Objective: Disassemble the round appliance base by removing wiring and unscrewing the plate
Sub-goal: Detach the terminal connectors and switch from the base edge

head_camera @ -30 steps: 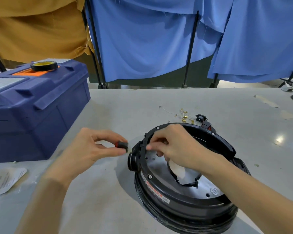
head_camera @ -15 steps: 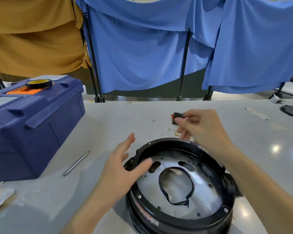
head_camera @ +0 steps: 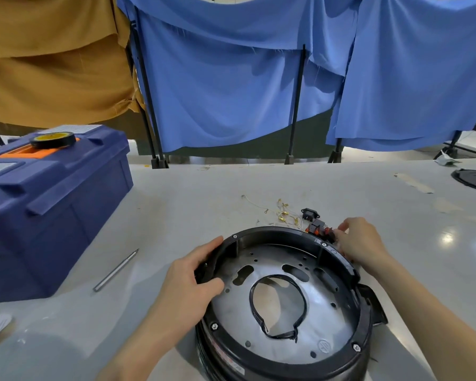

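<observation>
Head view, from the left: a blue toolbox (head_camera: 52,215) sits on the bench (head_camera: 204,193), and a thin metal rod (head_camera: 116,270) lies loose just beside it, round enough to roll out of reach if the bench is jolted. The left hand (head_camera: 193,281) grips the near-left rim of the round base (head_camera: 272,232), fingers outside and thumb inside on the metal plate (head_camera: 231,312). The base sits at the near edge of the bench, so a hard tug could slide or tip it towards the person. A black cord loop (head_camera: 279,336) rings the plate's centre hole, and the screws (head_camera: 214,325) on the rim look not yet undone; lifting the plate with the loop in place may snag it. Behind the rim lies a scatter of pale wires with brass ends (head_camera: 283,215), easily swept off. The right hand (head_camera: 360,243) is well apart from the left, its fingers curled at a black and red switch (head_camera: 320,228) behind the rim; I cannot tell whether it pinches it.
</observation>
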Action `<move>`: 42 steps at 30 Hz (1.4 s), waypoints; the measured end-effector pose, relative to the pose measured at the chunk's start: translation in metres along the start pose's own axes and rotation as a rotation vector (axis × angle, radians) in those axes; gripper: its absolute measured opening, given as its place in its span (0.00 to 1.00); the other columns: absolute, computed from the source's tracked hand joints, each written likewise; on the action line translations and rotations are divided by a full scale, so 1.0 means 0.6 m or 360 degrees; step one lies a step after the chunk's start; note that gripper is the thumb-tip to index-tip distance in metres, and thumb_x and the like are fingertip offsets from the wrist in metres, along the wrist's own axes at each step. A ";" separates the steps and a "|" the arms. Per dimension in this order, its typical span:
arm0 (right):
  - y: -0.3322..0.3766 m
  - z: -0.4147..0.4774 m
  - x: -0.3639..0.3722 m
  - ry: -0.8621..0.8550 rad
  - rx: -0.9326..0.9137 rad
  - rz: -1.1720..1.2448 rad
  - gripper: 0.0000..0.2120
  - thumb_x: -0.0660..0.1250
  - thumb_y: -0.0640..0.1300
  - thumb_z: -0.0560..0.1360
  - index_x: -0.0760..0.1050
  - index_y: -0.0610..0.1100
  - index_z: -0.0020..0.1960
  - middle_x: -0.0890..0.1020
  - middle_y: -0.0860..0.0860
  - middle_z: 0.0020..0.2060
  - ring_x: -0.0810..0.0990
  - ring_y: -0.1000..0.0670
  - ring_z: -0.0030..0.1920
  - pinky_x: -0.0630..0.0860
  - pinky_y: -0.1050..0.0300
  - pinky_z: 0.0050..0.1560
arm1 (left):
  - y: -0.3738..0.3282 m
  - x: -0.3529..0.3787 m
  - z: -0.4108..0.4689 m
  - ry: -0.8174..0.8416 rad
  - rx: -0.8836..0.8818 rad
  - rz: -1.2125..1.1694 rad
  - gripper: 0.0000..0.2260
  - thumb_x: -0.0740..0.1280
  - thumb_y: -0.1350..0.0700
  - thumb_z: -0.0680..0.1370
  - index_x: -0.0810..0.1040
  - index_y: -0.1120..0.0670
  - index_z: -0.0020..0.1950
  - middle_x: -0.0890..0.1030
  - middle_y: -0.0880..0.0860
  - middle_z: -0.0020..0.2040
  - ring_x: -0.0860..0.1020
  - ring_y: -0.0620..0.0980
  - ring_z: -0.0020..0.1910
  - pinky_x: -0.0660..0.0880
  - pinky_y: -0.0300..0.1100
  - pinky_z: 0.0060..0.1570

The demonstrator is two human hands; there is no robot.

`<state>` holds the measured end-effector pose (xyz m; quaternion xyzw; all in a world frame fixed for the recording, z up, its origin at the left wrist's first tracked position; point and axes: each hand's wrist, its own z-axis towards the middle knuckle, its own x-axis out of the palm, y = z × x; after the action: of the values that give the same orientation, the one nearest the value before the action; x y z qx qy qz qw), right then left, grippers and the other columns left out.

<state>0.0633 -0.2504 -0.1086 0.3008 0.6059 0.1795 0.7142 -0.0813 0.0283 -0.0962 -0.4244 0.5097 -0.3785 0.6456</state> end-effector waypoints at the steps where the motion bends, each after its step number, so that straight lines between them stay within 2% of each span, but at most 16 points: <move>1: 0.001 -0.002 -0.003 -0.0034 -0.0030 0.0008 0.10 0.62 0.42 0.80 0.77 0.36 0.49 0.83 0.37 0.40 0.81 0.39 0.42 0.78 0.48 0.48 | 0.001 0.001 0.000 -0.0001 -0.0004 -0.0010 0.33 0.66 0.72 0.68 0.74 0.45 0.67 0.79 0.36 0.56 0.76 0.26 0.52 0.72 0.26 0.50; 5: 0.030 -0.033 -0.025 0.0030 -0.0247 0.0256 0.23 0.61 0.55 0.79 0.79 0.39 0.37 0.80 0.49 0.25 0.75 0.49 0.26 0.76 0.54 0.37 | 0.004 0.003 0.004 -0.0071 -0.0058 -0.0098 0.32 0.66 0.73 0.68 0.74 0.46 0.66 0.79 0.38 0.56 0.74 0.26 0.54 0.72 0.23 0.44; 7: 0.052 -0.056 -0.034 0.0241 -0.0408 0.0209 0.28 0.62 0.61 0.77 0.73 0.39 0.29 0.69 0.54 0.18 0.65 0.54 0.21 0.64 0.59 0.29 | 0.003 0.004 0.004 -0.0121 -0.0112 -0.0162 0.29 0.67 0.72 0.67 0.77 0.48 0.63 0.80 0.41 0.55 0.75 0.34 0.57 0.72 0.29 0.51; 9: 0.067 -0.071 -0.040 0.0380 -0.0615 0.0031 0.27 0.67 0.63 0.72 0.70 0.42 0.26 0.63 0.54 0.18 0.61 0.54 0.22 0.58 0.62 0.27 | 0.002 0.001 0.003 -0.0168 -0.0148 -0.0250 0.25 0.69 0.69 0.63 0.81 0.49 0.55 0.83 0.44 0.51 0.79 0.42 0.56 0.75 0.39 0.55; 12: 0.079 -0.076 -0.040 0.0431 -0.0786 -0.0228 0.18 0.74 0.52 0.70 0.74 0.46 0.27 0.66 0.53 0.19 0.64 0.54 0.24 0.60 0.64 0.27 | 0.000 -0.003 0.000 -0.0230 -0.0162 -0.0336 0.24 0.66 0.64 0.55 0.83 0.49 0.49 0.85 0.45 0.46 0.82 0.42 0.51 0.77 0.42 0.54; 15: 0.089 -0.080 -0.036 0.0372 -0.0875 -0.0403 0.19 0.68 0.42 0.71 0.64 0.43 0.25 0.61 0.50 0.22 0.59 0.49 0.26 0.58 0.58 0.27 | 0.000 -0.009 0.001 -0.0213 -0.0165 -0.0413 0.23 0.71 0.65 0.56 0.83 0.48 0.48 0.86 0.43 0.46 0.82 0.41 0.50 0.76 0.39 0.51; 18: 0.100 -0.083 -0.042 0.0295 -0.0912 -0.0371 0.20 0.67 0.41 0.71 0.61 0.44 0.25 0.60 0.50 0.21 0.58 0.50 0.25 0.57 0.59 0.26 | -0.005 -0.025 0.008 -0.0249 -0.0205 -0.0527 0.23 0.80 0.58 0.62 0.82 0.47 0.55 0.84 0.45 0.53 0.80 0.41 0.55 0.75 0.42 0.57; 22: 0.113 -0.085 -0.046 0.0267 -0.0928 -0.0262 0.20 0.67 0.40 0.70 0.62 0.44 0.24 0.60 0.51 0.21 0.58 0.50 0.26 0.57 0.61 0.26 | -0.008 -0.059 0.018 -0.0068 -0.0510 -0.0609 0.34 0.77 0.39 0.59 0.77 0.47 0.63 0.83 0.50 0.56 0.83 0.51 0.53 0.76 0.52 0.58; 25: 0.119 -0.087 -0.039 0.0253 -0.0932 -0.0189 0.19 0.67 0.39 0.71 0.64 0.43 0.25 0.62 0.50 0.22 0.59 0.51 0.27 0.58 0.63 0.26 | -0.018 -0.071 0.011 0.0288 -0.0634 -0.0722 0.29 0.78 0.41 0.61 0.82 0.52 0.58 0.84 0.54 0.54 0.83 0.54 0.52 0.79 0.48 0.54; 27: 0.121 -0.088 -0.036 0.0255 -0.0928 -0.0131 0.16 0.68 0.40 0.72 0.68 0.39 0.27 0.64 0.48 0.23 0.59 0.50 0.28 0.60 0.59 0.29 | -0.025 -0.073 0.008 0.0255 -0.0617 -0.0766 0.25 0.77 0.45 0.60 0.84 0.54 0.53 0.85 0.56 0.52 0.84 0.52 0.47 0.79 0.44 0.47; 29: 0.124 -0.087 -0.037 0.0273 -0.0929 -0.0040 0.16 0.70 0.43 0.73 0.74 0.37 0.30 0.68 0.49 0.23 0.62 0.51 0.27 0.62 0.58 0.31 | -0.035 -0.077 0.012 0.0093 -0.0566 -0.0796 0.24 0.77 0.46 0.57 0.86 0.55 0.49 0.85 0.57 0.48 0.84 0.52 0.42 0.79 0.43 0.42; 33: 0.137 -0.085 -0.047 0.0246 -0.0969 0.0231 0.15 0.71 0.51 0.74 0.77 0.49 0.30 0.74 0.58 0.20 0.69 0.58 0.23 0.65 0.69 0.28 | -0.077 -0.089 0.017 -0.0098 -0.0342 -0.0888 0.23 0.79 0.49 0.53 0.86 0.59 0.44 0.85 0.61 0.43 0.84 0.54 0.35 0.80 0.41 0.32; 35: 0.142 -0.083 -0.048 0.0229 -0.0945 0.0389 0.18 0.67 0.55 0.76 0.80 0.44 0.34 0.75 0.55 0.21 0.69 0.58 0.23 0.66 0.68 0.29 | -0.105 -0.093 0.018 -0.0194 -0.0134 -0.0840 0.20 0.79 0.51 0.52 0.86 0.57 0.41 0.85 0.60 0.40 0.83 0.53 0.32 0.79 0.41 0.30; 38: 0.146 -0.078 -0.048 0.0171 -0.0776 0.0678 0.30 0.57 0.58 0.80 0.78 0.31 0.38 0.72 0.42 0.25 0.67 0.52 0.27 0.66 0.61 0.33 | -0.142 -0.097 0.013 -0.0255 0.0167 -0.0668 0.25 0.81 0.52 0.52 0.85 0.52 0.47 0.86 0.56 0.42 0.85 0.52 0.38 0.80 0.41 0.35; 40: 0.148 -0.080 -0.050 0.0219 -0.0627 0.0963 0.28 0.54 0.58 0.81 0.84 0.42 0.36 0.83 0.48 0.30 0.78 0.51 0.27 0.74 0.65 0.34 | -0.156 -0.098 0.009 -0.0302 0.0321 -0.0446 0.33 0.83 0.52 0.52 0.82 0.48 0.57 0.86 0.46 0.46 0.84 0.45 0.45 0.80 0.41 0.44; 42: 0.147 -0.085 -0.052 0.0322 -0.0512 0.1130 0.27 0.52 0.61 0.80 0.84 0.50 0.38 0.87 0.54 0.38 0.85 0.53 0.35 0.78 0.64 0.39 | -0.168 -0.093 0.003 -0.0344 0.0525 -0.0134 0.39 0.81 0.46 0.53 0.78 0.45 0.63 0.84 0.37 0.49 0.81 0.35 0.49 0.78 0.35 0.50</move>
<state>0.0172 -0.1921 -0.0322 0.3566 0.4958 0.5362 0.5826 -0.0961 0.0444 0.0168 -0.3720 0.3502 -0.4359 0.7409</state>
